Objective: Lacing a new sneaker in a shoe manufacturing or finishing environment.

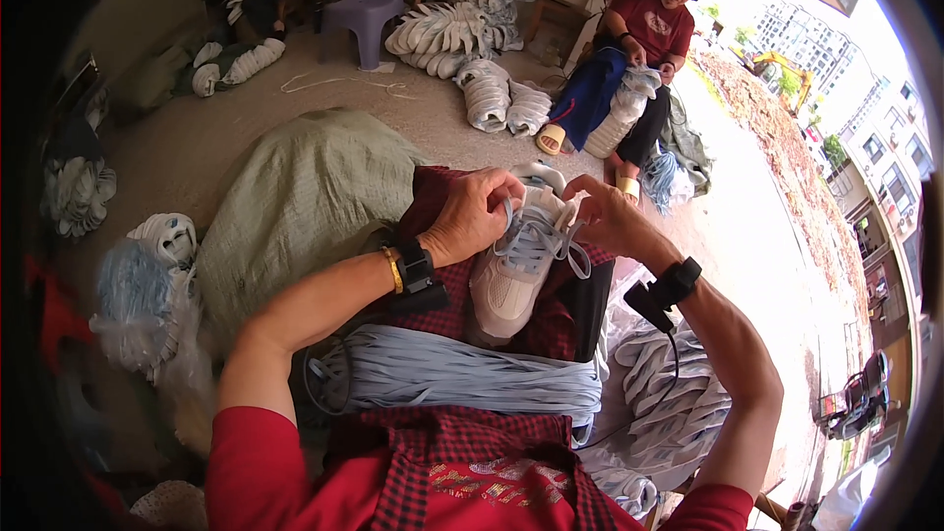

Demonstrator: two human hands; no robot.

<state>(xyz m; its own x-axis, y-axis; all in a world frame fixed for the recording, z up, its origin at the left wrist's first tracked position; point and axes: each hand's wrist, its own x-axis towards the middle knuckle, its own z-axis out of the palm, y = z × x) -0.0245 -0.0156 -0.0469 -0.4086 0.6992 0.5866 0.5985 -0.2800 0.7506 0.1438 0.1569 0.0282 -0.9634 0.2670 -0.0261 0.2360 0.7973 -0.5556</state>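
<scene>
A cream and beige sneaker [511, 285] rests on a dark red checked cloth [442, 295] in front of me, its toe toward me. Light blue-grey shoelaces [531, 239] run across its tongue and form loops at the sides. My left hand [474, 216] is at the shoe's left side near the collar, thumb and forefinger pinched on a lace loop. On the other side, my right hand [612, 224] has its fingers closed on the lace, with another loop hanging below them. A thick bundle of pale blue laces [462, 374] lies between the shoe and my body.
A green-grey woven sack [305, 197] bulges at left. Stacked shoe uppers [669, 393] lie at lower right, with more piles [457, 29] by the back wall. A purple chair [369, 5] stands behind. A co-worker [654, 29] sits far right, handling a shoe upper.
</scene>
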